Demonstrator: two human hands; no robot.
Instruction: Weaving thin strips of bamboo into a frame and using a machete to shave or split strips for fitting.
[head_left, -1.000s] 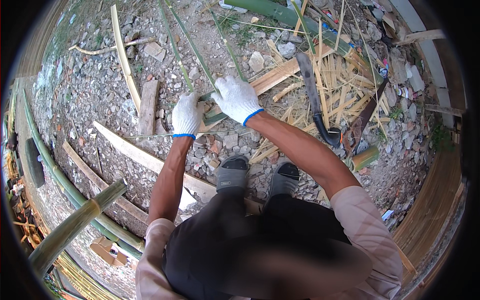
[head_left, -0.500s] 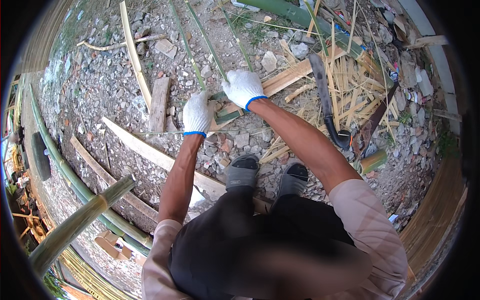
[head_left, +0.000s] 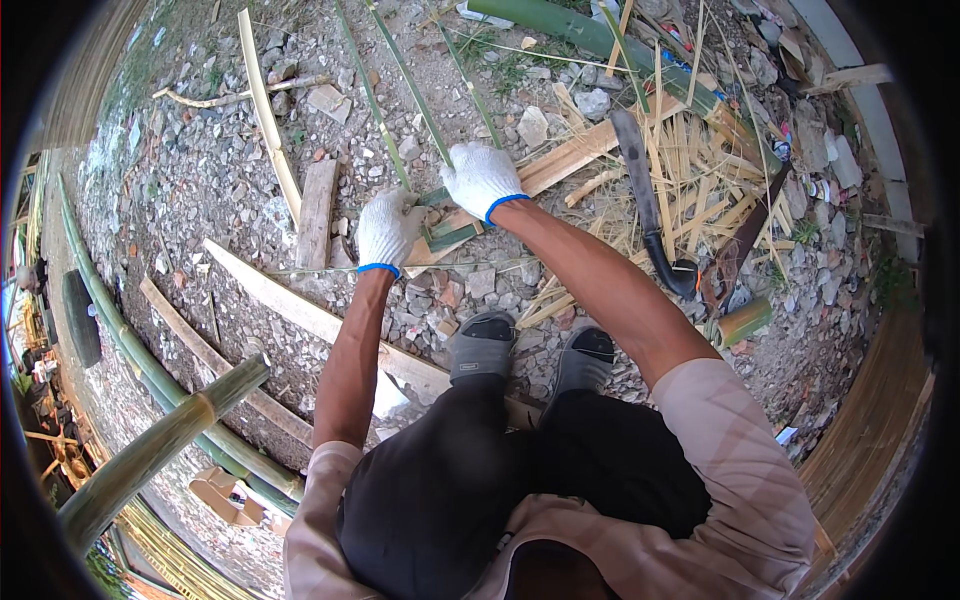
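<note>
Both my hands wear white knitted gloves with blue cuffs, over the rubble ground ahead of my feet. My left hand [head_left: 388, 230] is closed at the near end of a thin green bamboo strip [head_left: 376, 112]. Just right of it and slightly farther away, my right hand [head_left: 482, 180] is closed around a second bamboo strip [head_left: 412, 85], which runs away from me. A third green strip [head_left: 470, 82] lies beyond the right hand, its near end by the knuckles. Beneath my hands are a split bamboo board [head_left: 570, 158] and a green piece [head_left: 455, 236], partly hidden by the gloves.
Pale bamboo shavings [head_left: 690, 190] are heaped at the right beside a long dark curved tool [head_left: 645, 185]. A thick green bamboo pole [head_left: 590, 35] lies at the far right. Another pole [head_left: 165, 440] juts in at lower left. Long split slats [head_left: 300, 305] and a short plank [head_left: 318, 215] lie leftward.
My left hand has shifted slightly left and nearer to me, widening the gap from the right hand. The right hand has barely moved.
</note>
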